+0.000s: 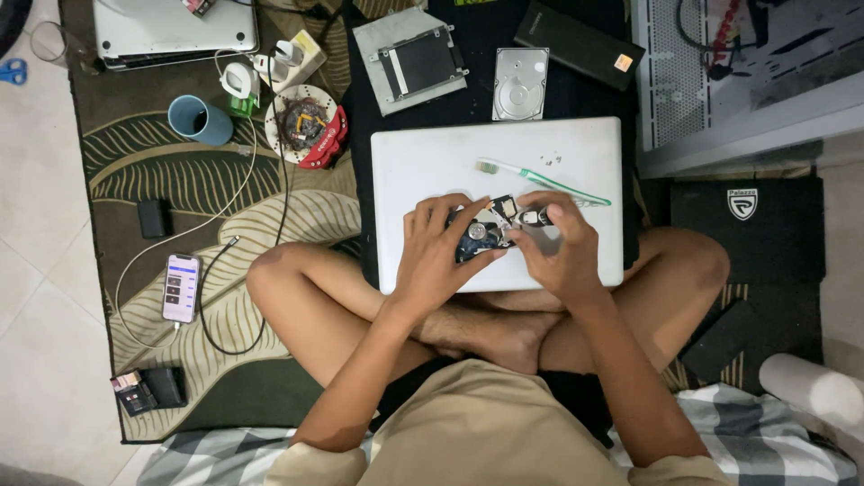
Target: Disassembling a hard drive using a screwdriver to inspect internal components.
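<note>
leaf-patterned rug (171, 162) covered the tiled floor where a person sat cross-legged, a closed white laptop (432, 162) lying flat across the knees as a work surface. on its lid the left hand (436, 247) curled around a small circuit board (477, 238), dark blue with a shiny round metal part, fingers closed on its near edge. the right hand (558, 247) pinched a small black-and-silver piece (533, 217) against the board's far corner; what that piece was could not be made out. judging from the layout, the work looked mid-way: the board was already out in the open, and a few tiny specks, maybe screws, lay loose on the lid, while nothing looked put back together yet. a green-and-white toothbrush (549, 184) lay slanted just beyond the hands. farther off on a black cloth sat a bare hard drive (520, 84) with a mirror-like platter, a grey metal drive bracket (412, 61) and a matte black box (580, 43). on the rug were a blue mug (200, 120), a phone (180, 287) on a white cable and a round dish (304, 121) of small parts.
</note>
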